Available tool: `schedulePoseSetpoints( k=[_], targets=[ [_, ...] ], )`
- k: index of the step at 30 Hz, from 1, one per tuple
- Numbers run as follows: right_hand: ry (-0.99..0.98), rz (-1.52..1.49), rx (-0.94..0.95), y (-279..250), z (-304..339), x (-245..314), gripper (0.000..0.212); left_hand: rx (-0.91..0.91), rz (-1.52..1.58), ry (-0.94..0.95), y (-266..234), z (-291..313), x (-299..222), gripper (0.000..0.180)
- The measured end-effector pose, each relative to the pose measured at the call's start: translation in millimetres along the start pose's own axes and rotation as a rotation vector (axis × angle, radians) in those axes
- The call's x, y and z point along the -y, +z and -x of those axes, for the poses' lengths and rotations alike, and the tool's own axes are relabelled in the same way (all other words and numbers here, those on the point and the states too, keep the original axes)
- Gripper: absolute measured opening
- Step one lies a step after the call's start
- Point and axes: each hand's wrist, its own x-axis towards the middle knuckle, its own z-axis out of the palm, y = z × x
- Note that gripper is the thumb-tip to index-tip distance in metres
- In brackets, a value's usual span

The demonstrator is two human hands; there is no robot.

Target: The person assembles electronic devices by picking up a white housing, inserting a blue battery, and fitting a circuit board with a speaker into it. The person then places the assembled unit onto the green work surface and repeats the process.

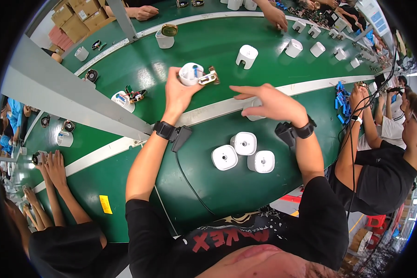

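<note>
My left hand (176, 95) is wrapped round a white cup-shaped plastic housing (185, 78), held above the green belt. Inside its open top a blue part shows. A small assembly with a pale frame (207, 78) sticks out at the housing's right side; how it is joined I cannot tell. To the right, my right hand (275, 105) has its fingers stretched out and holds nothing. Partly hidden beneath it is another white housing (255, 116). Three white housings (243, 143) stand close together on the green table between my forearms, each with a hole in its upper face.
A white rail (292, 89) divides the table from the belt. More housings (247, 56) stand on the belt, one with a gold-rimmed part (169, 30) on top. A grey post (78, 88) rises at left. Black cables hang at right. Co-workers sit on both sides and opposite.
</note>
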Motion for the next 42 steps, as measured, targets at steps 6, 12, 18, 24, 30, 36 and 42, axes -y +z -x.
schedulePoseSetpoints(
  k=[6, 12, 18, 24, 30, 36, 42],
  targets=[
    [0.015, -0.186, -0.387, -39, -51, -90, 0.064, -0.194, -0.171, 0.019, 4, -4, 12, 0.065],
    [0.128, 0.414, -0.192, -27, -82, -106, 0.052, -0.456, -0.474, 0.426, 11, 8, -28, 0.052],
    [0.169, -0.571, -0.356, -13, -44, -66, 0.042, -0.066, -0.134, 0.887, -4, 8, -25, 0.016],
    [0.053, -0.877, -0.291, 5, -18, -31, 0.035, 0.076, -0.183, 0.630, 7, 18, -36, 0.010],
    [0.054, -0.724, -0.252, 19, -19, -25, 0.024, 0.113, -0.064, 0.386, 23, 33, -52, 0.018],
    [0.008, -0.448, -0.196, 21, -13, -18, 0.024, 0.253, 0.115, 0.294, 34, 33, -44, 0.054],
    [0.100, 0.066, -0.069, 3, 12, -21, 0.034, 0.262, -0.016, 0.188, 35, 23, -26, 0.060]
  ],
)
